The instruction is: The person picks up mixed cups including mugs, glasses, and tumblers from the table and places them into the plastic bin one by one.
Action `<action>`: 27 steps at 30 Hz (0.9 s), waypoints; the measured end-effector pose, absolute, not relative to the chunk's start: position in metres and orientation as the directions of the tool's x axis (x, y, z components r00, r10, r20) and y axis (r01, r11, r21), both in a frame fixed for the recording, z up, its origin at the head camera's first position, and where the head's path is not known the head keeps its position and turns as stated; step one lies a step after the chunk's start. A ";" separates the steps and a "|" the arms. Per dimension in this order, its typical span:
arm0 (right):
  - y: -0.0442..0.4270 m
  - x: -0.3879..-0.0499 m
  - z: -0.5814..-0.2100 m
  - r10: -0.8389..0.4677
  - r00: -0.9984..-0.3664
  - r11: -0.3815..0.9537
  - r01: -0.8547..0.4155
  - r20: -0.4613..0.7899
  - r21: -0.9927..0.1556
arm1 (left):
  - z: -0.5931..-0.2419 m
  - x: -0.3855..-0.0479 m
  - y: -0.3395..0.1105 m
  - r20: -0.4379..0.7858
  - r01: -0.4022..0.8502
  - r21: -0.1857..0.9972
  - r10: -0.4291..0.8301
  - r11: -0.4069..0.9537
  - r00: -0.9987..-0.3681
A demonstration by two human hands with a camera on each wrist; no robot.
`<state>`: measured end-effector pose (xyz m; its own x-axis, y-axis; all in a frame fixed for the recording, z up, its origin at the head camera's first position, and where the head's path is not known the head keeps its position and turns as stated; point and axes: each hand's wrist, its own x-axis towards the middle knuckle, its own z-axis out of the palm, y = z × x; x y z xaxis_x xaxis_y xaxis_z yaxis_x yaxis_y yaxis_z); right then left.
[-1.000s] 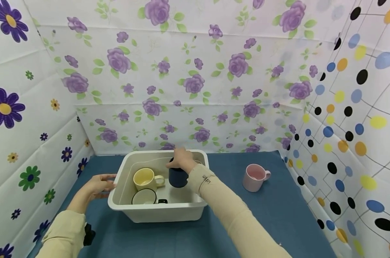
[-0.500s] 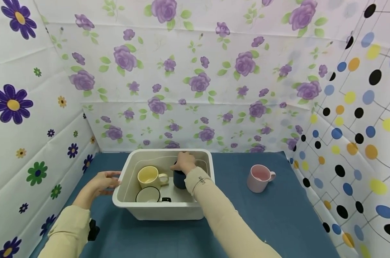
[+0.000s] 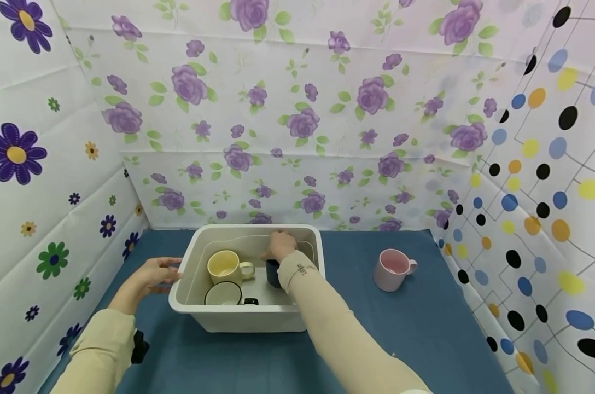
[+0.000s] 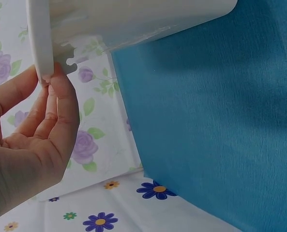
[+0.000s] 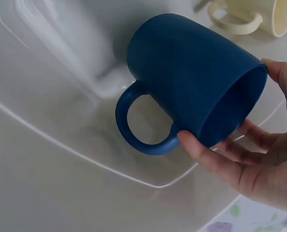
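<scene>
Gripping the blue mug [image 5: 191,72] by its rim, my right hand [image 5: 266,166] reaches down into the white tub [image 3: 253,320], fingers and thumb pinching from opposite sides of the mouth. One fingertip lies against the mug where the top of its handle meets the body. The mug is inside the tub, in the right half as I look down, its open end towards my palm; whether its base touches the floor of the tub I cannot tell.

My left hand [image 4: 39,130] is at the tub's left side, pinching its rim between the thumb on one side and the fingers on the other.

Beside the blue mug, in the left half of the tub, stands a yellow mug [image 3: 221,278], its handle turned towards the blue one. Just in front of it, nearer to me, is a pale mug [image 3: 223,294] with a dark rim and a black handle pointing right. Outside the tub, well apart to the right, a pink mug [image 3: 388,278] stands upright on the blue cloth [image 3: 386,339], its handle also to the right. Both my sleeves are cream. Behind everything hangs a white sheet [image 3: 273,117] with purple roses; daisies pattern the left side, coloured dots and lines the right.
</scene>
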<state>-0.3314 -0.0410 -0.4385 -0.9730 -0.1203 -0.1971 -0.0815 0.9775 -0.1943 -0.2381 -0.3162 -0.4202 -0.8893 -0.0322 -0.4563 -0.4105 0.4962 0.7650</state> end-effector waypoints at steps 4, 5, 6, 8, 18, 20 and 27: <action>-0.041 -0.336 -0.446 -0.126 -0.973 0.971 -0.081 -0.192 -0.227 | -0.421 -0.238 -0.320 -0.456 -0.411 0.762 -0.037 0.501 -0.889; -0.042 -0.337 -0.448 -0.132 -0.974 0.969 -0.087 -0.184 -0.233 | -0.421 -0.237 -0.320 -0.458 -0.414 0.760 -0.040 0.500 -0.888; -0.043 -0.337 -0.450 -0.135 -0.973 0.965 -0.087 -0.185 -0.247 | -0.421 -0.237 -0.321 -0.458 -0.414 0.760 -0.039 0.501 -0.888; -0.046 -0.337 -0.453 -0.138 -0.973 0.957 -0.083 -0.186 -0.277 | -0.422 -0.235 -0.322 -0.461 -0.417 0.759 -0.040 0.500 -0.886; -0.046 -0.348 -0.469 -0.128 -0.974 0.954 -0.070 -0.184 -0.292 | -0.423 -0.236 -0.318 -0.444 -0.403 0.774 -0.035 0.488 -0.896; -0.046 -0.352 -0.476 -0.126 -0.973 0.956 -0.068 -0.192 -0.285 | -0.424 -0.236 -0.317 -0.441 -0.398 0.773 -0.032 0.495 -0.897; -0.048 -0.370 -0.497 -0.128 -0.971 0.979 -0.091 -0.203 -0.183 | -0.422 -0.239 -0.315 -0.439 -0.398 0.770 -0.038 0.498 -0.898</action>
